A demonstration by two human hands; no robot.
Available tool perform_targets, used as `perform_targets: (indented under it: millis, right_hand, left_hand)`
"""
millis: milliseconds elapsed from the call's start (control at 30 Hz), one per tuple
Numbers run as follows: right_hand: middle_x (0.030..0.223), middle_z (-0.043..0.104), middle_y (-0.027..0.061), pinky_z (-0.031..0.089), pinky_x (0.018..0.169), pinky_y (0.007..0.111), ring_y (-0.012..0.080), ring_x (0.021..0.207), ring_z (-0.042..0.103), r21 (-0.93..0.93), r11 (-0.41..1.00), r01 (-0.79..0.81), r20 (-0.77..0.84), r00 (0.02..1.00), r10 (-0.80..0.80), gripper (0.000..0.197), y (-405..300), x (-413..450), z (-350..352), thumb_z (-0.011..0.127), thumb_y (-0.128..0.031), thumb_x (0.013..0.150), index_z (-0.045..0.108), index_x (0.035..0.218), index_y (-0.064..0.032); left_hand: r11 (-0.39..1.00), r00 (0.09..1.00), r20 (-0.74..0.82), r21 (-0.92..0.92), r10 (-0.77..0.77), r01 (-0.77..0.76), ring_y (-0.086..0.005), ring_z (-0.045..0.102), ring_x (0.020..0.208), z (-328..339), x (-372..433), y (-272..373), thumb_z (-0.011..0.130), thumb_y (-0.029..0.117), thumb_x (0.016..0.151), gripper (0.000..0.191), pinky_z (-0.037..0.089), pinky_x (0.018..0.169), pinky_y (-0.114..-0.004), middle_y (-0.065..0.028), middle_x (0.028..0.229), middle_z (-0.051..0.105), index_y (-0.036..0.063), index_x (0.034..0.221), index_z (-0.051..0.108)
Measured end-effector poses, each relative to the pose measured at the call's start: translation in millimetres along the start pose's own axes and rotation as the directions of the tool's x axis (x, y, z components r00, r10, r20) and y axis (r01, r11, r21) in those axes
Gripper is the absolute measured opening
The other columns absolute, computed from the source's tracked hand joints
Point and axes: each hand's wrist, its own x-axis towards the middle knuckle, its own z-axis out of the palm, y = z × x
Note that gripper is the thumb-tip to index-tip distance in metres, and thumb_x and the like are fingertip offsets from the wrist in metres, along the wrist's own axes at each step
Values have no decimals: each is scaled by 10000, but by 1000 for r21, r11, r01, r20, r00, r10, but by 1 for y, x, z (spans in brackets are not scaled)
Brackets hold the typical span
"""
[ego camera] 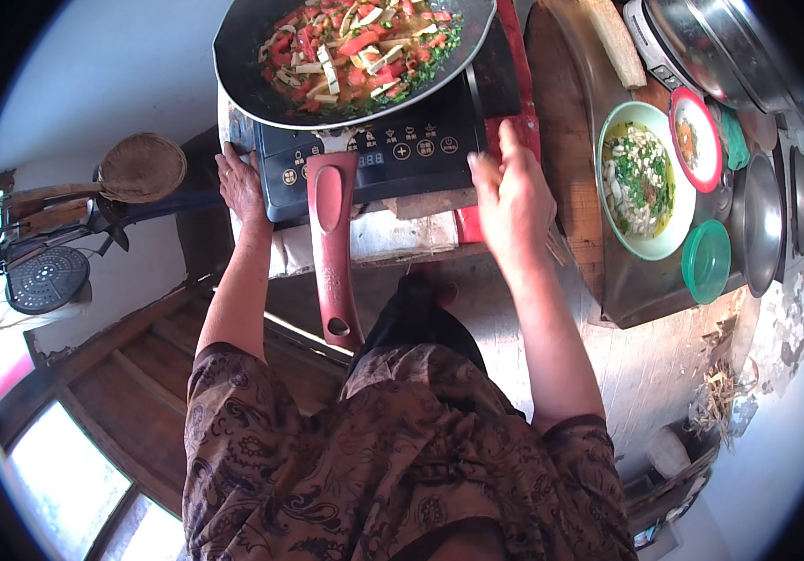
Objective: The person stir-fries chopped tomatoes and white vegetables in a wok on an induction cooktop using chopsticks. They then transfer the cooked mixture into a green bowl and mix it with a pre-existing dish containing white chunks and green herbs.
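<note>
A dark frying pan point(234, 77) with a red handle point(332, 266) sits on a black induction cooker point(388, 175); in it lie red tomato pieces, pale strips and chopped greens in liquid. My left hand point(239, 184) rests at the cooker's left edge, fingers apart, holding nothing. At the cooker's right front corner is my right hand point(514, 196), its thumb by the corner and its index finger extended over a red surface; nothing shows in its grasp. The pan's handle points toward me, between my hands, and neither hand touches it.
On the right-hand counter stand a pale green bowl point(611, 221) of white pieces and chopped greens, a red-rimmed bowl point(713, 165), a green plastic bowl point(707, 261) and a large metal pot point(717, 49). A woven strainer point(141, 168) and a perforated metal utensil point(48, 279) hang at the left.
</note>
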Motion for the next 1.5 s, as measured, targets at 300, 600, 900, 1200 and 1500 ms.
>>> perform_targets:
  millis: [300, 600, 900, 1200, 1500]
  right_hand:
    - [1024, 628, 205, 462, 825, 416, 317, 984, 607, 218, 905, -366, 332, 900, 284, 716, 33, 29, 37, 691, -439, 731, 456, 1249, -4]
    - [1002, 624, 201, 474, 779, 362, 308, 947, 615, 380, 890, -253, 165, 965, 205, 514, 43, 10, 42, 639, -357, 812, 549, 1136, 31]
    - [1183, 528, 163, 499, 774, 355, 315, 992, 561, -29, 990, 136, -32, 990, -137, 386, 3, -34, 9, 597, -124, 825, 519, 1184, -6]
    - [1332, 433, 139, 264, 1025, 470, 260, 1290, 338, -127, 946, 298, 186, 944, -272, 425, -11, -56, 17, 535, -135, 839, 472, 1228, 24]
    - [1318, 433, 166, 205, 1073, 494, 283, 1299, 318, -132, 915, 381, 224, 911, -347, 427, -26, -51, 21, 535, -171, 847, 477, 1208, 51]
  left_hand:
    - [1000, 1000, 6, 1, -8, 8, -317, 294, 1307, -4, -3, 12, 452, 393, 896, 589, 265, 1029, -435, -198, 1414, 306, 119, 1385, 271]
    - [998, 1000, -4, 66, -8, 9, -332, 324, 1284, 0, -2, 9, 468, 369, 884, 591, 288, 1020, -434, -197, 1415, 298, 122, 1383, 269]
    - [997, 1000, 8, 80, 4, -5, -335, 318, 1287, 0, -1, 10, 448, 366, 887, 588, 280, 1025, -432, -203, 1418, 288, 113, 1383, 258]
    - [999, 1000, -10, 46, 15, -14, -330, 307, 1294, -1, -1, 8, 442, 356, 895, 585, 272, 1029, -434, -207, 1417, 291, 97, 1385, 257]
    - [998, 999, -36, 50, 32, -30, -341, 324, 1282, -1, -3, 13, 443, 379, 902, 586, 285, 1018, -443, -224, 1395, 323, 91, 1382, 269]
